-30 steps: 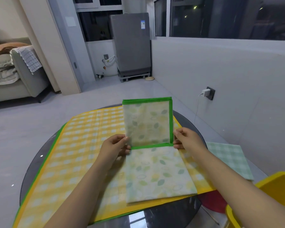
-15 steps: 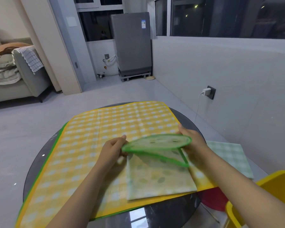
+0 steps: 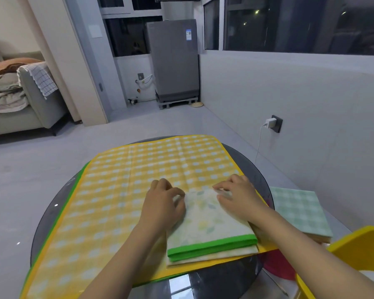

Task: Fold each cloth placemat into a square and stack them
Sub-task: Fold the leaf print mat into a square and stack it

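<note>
Leaf-print placemat judged light, soft, limp; best taken at green-bound edge. Far fold pressed by left hand and right hand, fingers loosely curled, nothing pinched.

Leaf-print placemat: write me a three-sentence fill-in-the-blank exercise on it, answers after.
1. The leaf-print placemat has a ____ border along its near edge.
2. It lies on an unfolded ____ checked placemat.
3. The left hand and right hand rest at its ____ edge.

Missing words: green; yellow; far
</note>
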Demonstrator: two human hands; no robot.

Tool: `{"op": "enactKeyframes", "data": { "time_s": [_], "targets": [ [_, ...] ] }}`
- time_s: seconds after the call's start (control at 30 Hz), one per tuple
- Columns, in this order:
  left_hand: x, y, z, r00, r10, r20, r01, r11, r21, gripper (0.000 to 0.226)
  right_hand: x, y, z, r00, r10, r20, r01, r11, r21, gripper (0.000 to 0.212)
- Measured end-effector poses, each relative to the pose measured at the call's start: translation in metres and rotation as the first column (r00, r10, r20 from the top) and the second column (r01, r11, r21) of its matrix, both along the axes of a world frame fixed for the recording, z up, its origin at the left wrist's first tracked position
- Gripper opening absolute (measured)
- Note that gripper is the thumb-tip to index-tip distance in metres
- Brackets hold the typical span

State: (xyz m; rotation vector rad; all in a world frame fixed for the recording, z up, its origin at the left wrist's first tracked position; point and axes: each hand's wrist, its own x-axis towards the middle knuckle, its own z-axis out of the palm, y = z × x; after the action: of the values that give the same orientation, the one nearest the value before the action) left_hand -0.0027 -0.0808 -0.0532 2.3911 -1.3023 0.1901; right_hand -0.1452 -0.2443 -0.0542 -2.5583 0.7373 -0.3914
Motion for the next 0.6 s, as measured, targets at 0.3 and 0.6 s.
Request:
{"op": "enactKeyframes", "data": {
  "time_s": [0.3, 0.6],
  "targets": [
    [-0.044, -0.011, -0.011, 0.987, -0.129, -0.098, 0.156, 0.918, 0.365, 0.058, 0.001, 0.034, -0.008, 0.942, 0.164, -0.294, -0.213, 0.967, -0.143, 0.051],
    [-0.039, 0.001, -0.019, 0.996, -0.039, -0.083, 0.069, 0.917, 0.392, 0.061, -0.008, 0.03, -0.02, 0.934, 0.029, -0.355, -0.088, 0.984, -0.152, 0.059]
  ]
}}
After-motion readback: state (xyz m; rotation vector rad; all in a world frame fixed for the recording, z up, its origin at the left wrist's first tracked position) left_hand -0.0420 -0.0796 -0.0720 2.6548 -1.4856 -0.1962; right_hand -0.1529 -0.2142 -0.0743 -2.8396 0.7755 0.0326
